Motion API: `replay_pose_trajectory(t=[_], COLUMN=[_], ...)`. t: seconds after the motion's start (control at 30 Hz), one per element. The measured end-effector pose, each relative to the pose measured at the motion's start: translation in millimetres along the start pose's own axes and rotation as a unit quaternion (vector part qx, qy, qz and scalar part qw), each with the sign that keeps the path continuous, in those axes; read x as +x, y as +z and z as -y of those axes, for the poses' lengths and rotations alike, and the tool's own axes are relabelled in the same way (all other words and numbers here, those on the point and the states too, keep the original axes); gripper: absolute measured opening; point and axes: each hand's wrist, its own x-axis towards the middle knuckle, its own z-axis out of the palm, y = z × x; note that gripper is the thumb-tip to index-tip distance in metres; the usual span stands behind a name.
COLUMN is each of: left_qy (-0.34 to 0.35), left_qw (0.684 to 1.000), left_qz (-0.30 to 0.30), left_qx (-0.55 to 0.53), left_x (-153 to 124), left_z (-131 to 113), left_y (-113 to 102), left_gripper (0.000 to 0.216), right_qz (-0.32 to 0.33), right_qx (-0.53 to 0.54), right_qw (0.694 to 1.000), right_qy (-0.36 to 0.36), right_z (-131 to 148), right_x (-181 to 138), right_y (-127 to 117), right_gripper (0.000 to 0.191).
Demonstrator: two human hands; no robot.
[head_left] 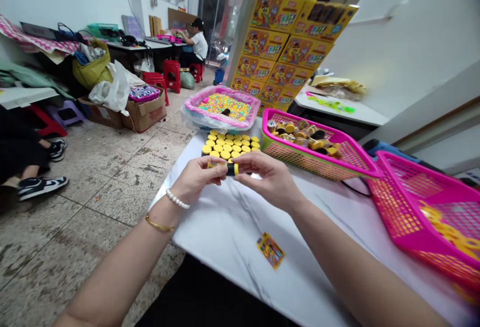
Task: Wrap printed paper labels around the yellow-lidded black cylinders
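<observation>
Head view shows a printed sticker [270,250] lying on the white table [225,227], beyond it the left hand [197,177] and right hand [268,177] closed fingertip-tight on the ends of a small yellow-capped black tube [229,168], probably light, stiff and slick, best pinched endwise, with a cluster of yellow-lidded tubs [230,146] behind.

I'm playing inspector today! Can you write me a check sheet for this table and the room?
Surface: white marble-patterned table, one small yellow printed card lying flat.
Job's things: small black-and-yellow cylinder held over the table; block of yellow-capped tubes standing behind it.
Clutter: pink tub of coloured beads; pink mesh basket with capped tubes; second pink mesh basket, tilted, at right.
Grips: left hand and right hand both pinch the cylinder's ends.
Cables: thin black cable between the baskets.
Surroundings: stacked yellow cartons; seated person at a far desk; speckled floor.
</observation>
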Motion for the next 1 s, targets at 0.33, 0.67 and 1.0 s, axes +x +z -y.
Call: replay_pose_trajectory(t=[0.33,0.67,1.0], left_qy=[-0.097,-0.008,-0.133], left_qw=[0.992,0.993,0.984], left_qz=[0.08,0.037,0.112], left_qx=[0.015,0.114,0.029], left_x=[-1,-2,1], left_z=[4,3,12], left_y=[1,10,4], left_gripper=[0.044,0.016,0.045], right_qz=[-0.058,-0.066,0.031], right_qx=[-0.146,0.133,0.235], right_qw=[0.978,0.975,0.964], right_qy=[-0.137,0.163,0.116], right_z=[-11,-23,-23], right_x=[-25,-28,-18], right_y=[0,14,-5], right_gripper=[0.025,0.027,0.024])
